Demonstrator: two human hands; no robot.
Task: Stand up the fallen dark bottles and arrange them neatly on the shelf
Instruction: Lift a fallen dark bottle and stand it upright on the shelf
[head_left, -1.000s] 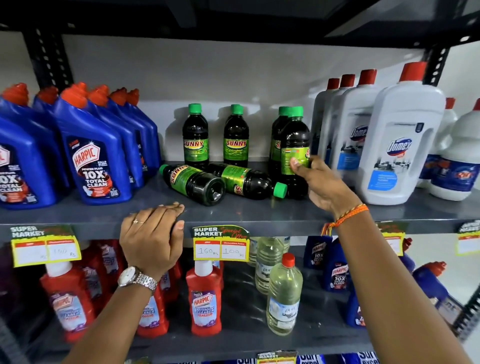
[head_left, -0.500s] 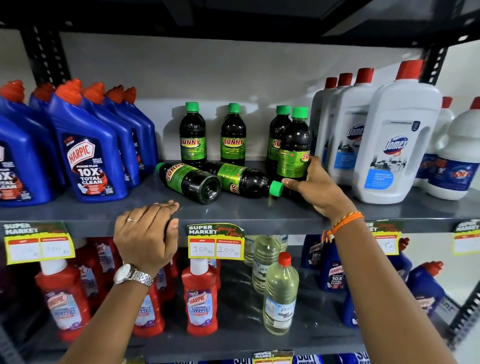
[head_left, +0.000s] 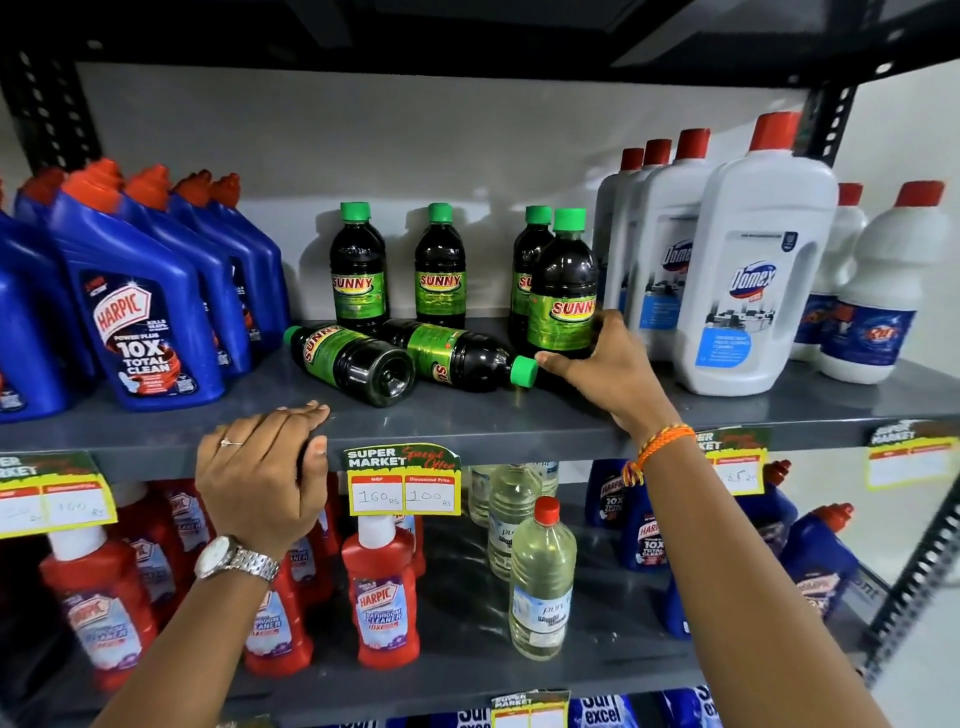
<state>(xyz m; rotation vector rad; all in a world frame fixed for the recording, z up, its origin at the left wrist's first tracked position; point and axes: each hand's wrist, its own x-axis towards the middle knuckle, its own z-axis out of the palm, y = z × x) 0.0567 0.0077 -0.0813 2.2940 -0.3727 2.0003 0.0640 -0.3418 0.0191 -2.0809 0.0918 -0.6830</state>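
Two dark Sunny bottles lie fallen on the grey shelf (head_left: 467, 415): one (head_left: 353, 361) with its base toward me, another (head_left: 462, 358) with its green cap pointing right. Three more dark bottles stand upright at the back (head_left: 358, 270), (head_left: 440, 270), (head_left: 527, 270). My right hand (head_left: 602, 364) grips the base of an upright front dark bottle (head_left: 563, 291) standing on the shelf, beside the fallen bottle's cap. Resting on the shelf's front edge, my left hand (head_left: 265, 467) curls its fingers over the lip and holds no bottle.
Blue Harpic bottles (head_left: 140, 312) crowd the shelf's left; white Domex bottles (head_left: 753, 260) fill the right. Price tags (head_left: 402, 480) hang along the front edge. The lower shelf holds red Harpic bottles (head_left: 382, 597) and clear bottles (head_left: 540, 582).
My right hand slid down from the front bottle's label to its base, and the bottle now stands upright on the shelf. The left hand stayed on the shelf edge.
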